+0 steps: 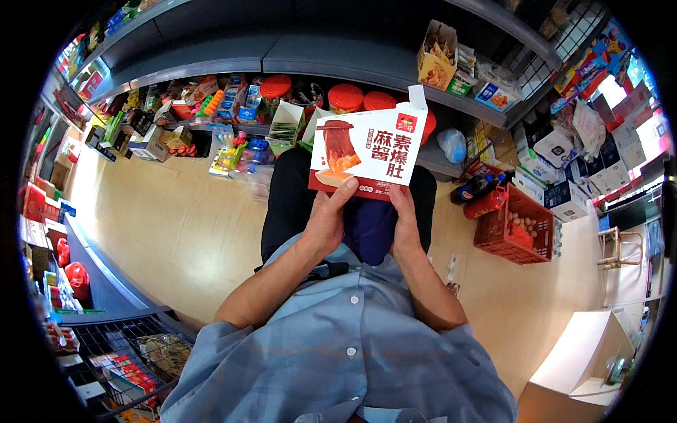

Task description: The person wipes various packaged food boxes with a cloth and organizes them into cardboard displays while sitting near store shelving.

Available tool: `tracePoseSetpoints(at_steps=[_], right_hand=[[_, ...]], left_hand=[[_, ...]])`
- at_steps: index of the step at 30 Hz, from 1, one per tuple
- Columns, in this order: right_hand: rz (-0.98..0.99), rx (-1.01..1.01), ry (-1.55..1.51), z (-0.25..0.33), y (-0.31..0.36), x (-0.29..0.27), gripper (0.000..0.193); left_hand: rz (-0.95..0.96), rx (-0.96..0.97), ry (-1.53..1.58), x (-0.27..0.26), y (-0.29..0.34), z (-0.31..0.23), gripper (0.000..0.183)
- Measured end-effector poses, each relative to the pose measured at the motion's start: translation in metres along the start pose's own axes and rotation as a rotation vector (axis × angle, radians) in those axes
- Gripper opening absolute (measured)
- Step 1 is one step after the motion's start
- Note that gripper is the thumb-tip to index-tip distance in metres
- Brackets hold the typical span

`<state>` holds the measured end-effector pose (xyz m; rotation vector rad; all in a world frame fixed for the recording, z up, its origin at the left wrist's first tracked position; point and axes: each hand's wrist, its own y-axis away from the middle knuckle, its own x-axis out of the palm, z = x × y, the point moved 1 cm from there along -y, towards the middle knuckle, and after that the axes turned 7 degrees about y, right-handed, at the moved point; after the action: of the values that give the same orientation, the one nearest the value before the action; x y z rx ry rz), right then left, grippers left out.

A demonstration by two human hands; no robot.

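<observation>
Left hand and right hand grasp the white-and-red box by its lower edge, thumbs in front, at twelve o'clock; beyond runs a grey shelf. Floor spreads wide at nine; a red crate bounds three.

Grey upper shelf and lower shelf ahead of you, pale wood-look floor around you.
Toward your right on the upper shelf stand an open yellow carton and a blue-and-white box; red-lidded tubs stand on the lower shelf. On the floor to your right rests a red plastic crate.
</observation>
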<state>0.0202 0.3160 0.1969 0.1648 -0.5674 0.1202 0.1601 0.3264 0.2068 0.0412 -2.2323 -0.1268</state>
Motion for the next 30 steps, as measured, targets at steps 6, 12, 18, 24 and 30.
tracePoseSetpoints(at_steps=[6,12,18,24,30], right_hand=[[0.019,-0.042,0.005,0.006,0.015,-0.001,0.053],[0.045,0.014,0.065,0.006,0.024,-0.004,0.056],[0.131,0.000,0.124,-0.015,0.035,-0.012,0.061],[-0.296,0.264,-0.040,0.056,0.027,-0.004,0.039],[-0.276,-0.286,-0.187,0.127,0.008,-0.009,0.046]], left_hand=[[0.061,0.039,0.020,0.010,0.012,-0.003,0.062],[0.085,0.047,-0.027,0.004,0.016,-0.006,0.064],[0.102,0.088,0.029,0.000,0.016,-0.019,0.057],[0.074,0.145,0.031,-0.011,0.019,-0.037,0.056],[0.054,0.165,0.047,-0.014,0.021,-0.046,0.060]])
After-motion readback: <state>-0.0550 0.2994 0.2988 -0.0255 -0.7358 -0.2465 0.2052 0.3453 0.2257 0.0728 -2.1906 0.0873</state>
